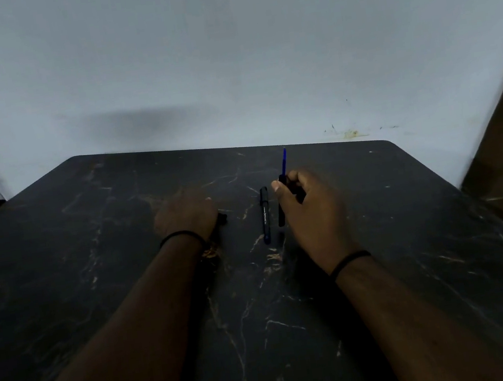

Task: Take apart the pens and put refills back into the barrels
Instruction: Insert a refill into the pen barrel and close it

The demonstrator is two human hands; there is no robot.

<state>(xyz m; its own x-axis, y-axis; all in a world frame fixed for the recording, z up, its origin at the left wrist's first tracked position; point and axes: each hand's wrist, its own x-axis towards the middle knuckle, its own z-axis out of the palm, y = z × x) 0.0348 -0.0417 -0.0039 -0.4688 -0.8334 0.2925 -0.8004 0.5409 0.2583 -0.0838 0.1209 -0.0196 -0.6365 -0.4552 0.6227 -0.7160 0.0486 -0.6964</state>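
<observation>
Overhead, a dark marble-patterned table [126,272] meets a pale blue-grey wall [224,49]. Right hand [308,211] pinches a black barrel [281,215] with its blue refill [284,159] sticking out. Left hand [187,215] rests knuckles-up; its grasp cannot be told. A capped black pen [265,216] lies between them.

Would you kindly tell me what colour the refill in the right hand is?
Blue: the refill, seen from the head view.

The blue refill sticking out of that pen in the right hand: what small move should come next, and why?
Probably push the blue refill down into the black barrel that the right hand grips, since part of the refill stands out above the fingers. The left hand rests on the table and could steady it.
</observation>
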